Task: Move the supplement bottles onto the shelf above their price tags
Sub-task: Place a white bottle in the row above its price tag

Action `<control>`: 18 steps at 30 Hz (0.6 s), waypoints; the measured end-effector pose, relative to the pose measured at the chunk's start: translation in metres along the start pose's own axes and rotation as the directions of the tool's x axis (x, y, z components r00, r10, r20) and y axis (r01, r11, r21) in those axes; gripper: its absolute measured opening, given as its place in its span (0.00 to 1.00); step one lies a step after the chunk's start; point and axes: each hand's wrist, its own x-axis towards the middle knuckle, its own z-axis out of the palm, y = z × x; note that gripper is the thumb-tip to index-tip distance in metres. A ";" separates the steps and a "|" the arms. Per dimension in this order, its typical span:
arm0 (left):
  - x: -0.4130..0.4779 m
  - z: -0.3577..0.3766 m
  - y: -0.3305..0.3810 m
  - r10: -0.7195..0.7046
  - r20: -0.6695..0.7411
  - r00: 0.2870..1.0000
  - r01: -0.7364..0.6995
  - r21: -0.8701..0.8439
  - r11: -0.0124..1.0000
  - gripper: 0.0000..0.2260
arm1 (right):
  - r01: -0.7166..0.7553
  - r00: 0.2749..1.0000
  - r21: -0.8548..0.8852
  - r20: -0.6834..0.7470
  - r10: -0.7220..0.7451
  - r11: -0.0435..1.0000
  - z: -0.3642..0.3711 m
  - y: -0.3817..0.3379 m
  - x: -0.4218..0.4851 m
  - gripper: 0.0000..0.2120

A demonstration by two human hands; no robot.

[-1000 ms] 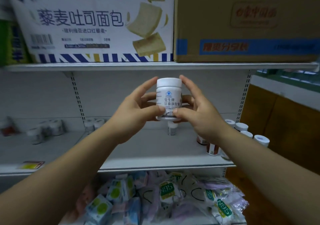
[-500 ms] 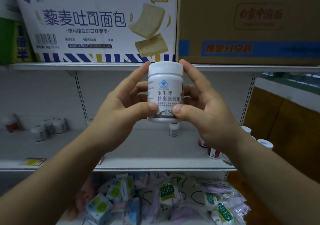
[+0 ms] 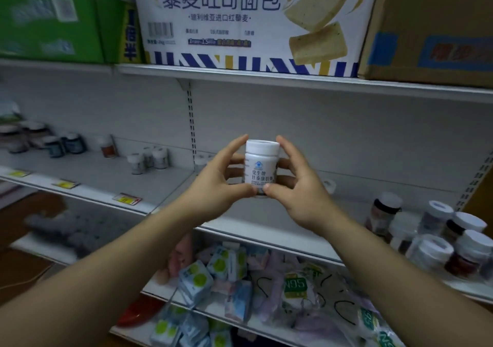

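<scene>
Person has one white supplement bottle (image 3: 262,169) pinched between both hands, upright, label facing the camera, in the air in front of the shelf (image 3: 170,184) and not touching it. Left hand (image 3: 216,186): thumb across the bottle's lower front, fingers curled round its left side, index tip at the cap. Right hand (image 3: 298,189) mirrors that on the right side; the thumbs nearly meet under the label. Both forearms are stretched forward at about the same height. Likely step: read the label and find the matching tag. The readable yellow price tags (image 3: 127,199) sit on the shelf lip down and left of the left hand; the lip directly under the hands is hidden by the arms, so check there too. To do it well: keep the bottle vertical, lower it onto the board just behind its tag with the label outward, clear of the small bottles (image 3: 149,158) left of the hands and the bottle cluster (image 3: 437,237) right of the right hand, then release one hand at a time.
</scene>
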 end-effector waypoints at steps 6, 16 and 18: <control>-0.008 -0.089 -0.058 -0.068 -0.047 0.997 0.072 0.085 0.994 0.36 | -0.110 0.994 -0.056 0.023 0.111 0.992 0.101 0.038 0.052 0.39; -0.019 -0.270 -0.122 -0.183 -0.091 0.979 0.194 0.139 0.971 0.38 | -0.207 0.977 -0.059 0.039 0.209 0.977 0.277 0.060 0.135 0.38; -0.016 -0.293 -0.132 -0.198 -0.095 0.976 0.208 0.121 0.971 0.35 | -0.219 0.975 -0.043 0.036 0.221 0.975 0.296 0.065 0.150 0.38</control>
